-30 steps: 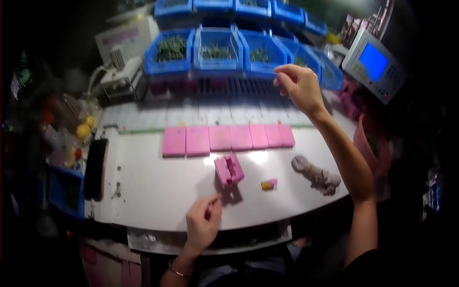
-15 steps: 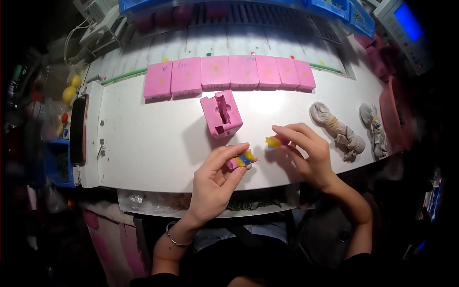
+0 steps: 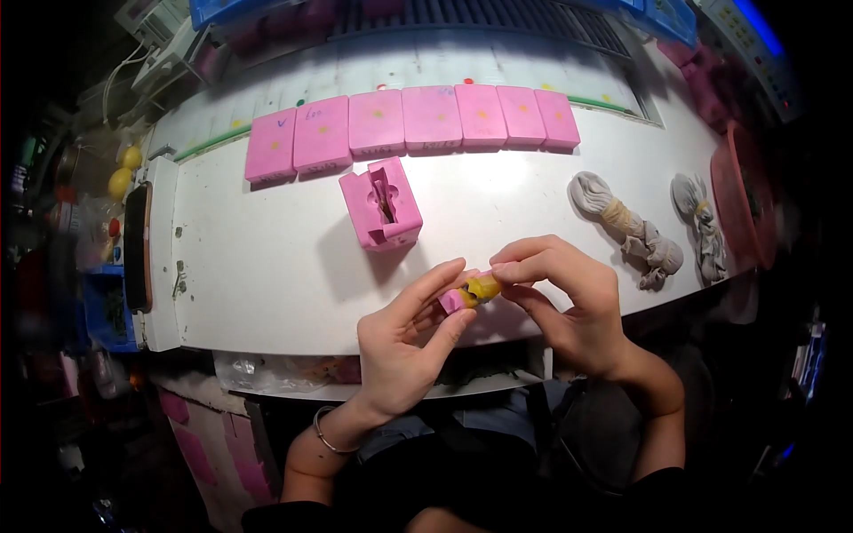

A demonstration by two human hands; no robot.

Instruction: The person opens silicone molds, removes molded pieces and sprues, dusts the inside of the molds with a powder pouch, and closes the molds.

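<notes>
Between the thumb and fingers of my left hand (image 3: pixel 400 346) is a small pink piece (image 3: pixel 451 301), held just above the table's front part. A small yellow piece (image 3: pixel 483 286) sits against its right end, with a dark patch showing where the two meet. The fingertips of my right hand (image 3: pixel 576 311) pinch the yellow piece from the right. Beyond my hands stands an open pink block mould (image 3: pixel 362 211), with a deep slot and notched rim facing up.
Several flat pink blocks (image 3: pixel 433 115) line the back of the white table (image 3: pixel 258 266). Two tied greyish cloth bundles, a larger one (image 3: pixel 626 226) and a smaller one (image 3: pixel 702 226), lie at right beside a red basin (image 3: pixel 745 195). A phone (image 3: pixel 138 244) stands along the left edge.
My right hand has moved left, bringing its yellow piece from apart to against the piece in my left hand. The view has shifted slightly.
</notes>
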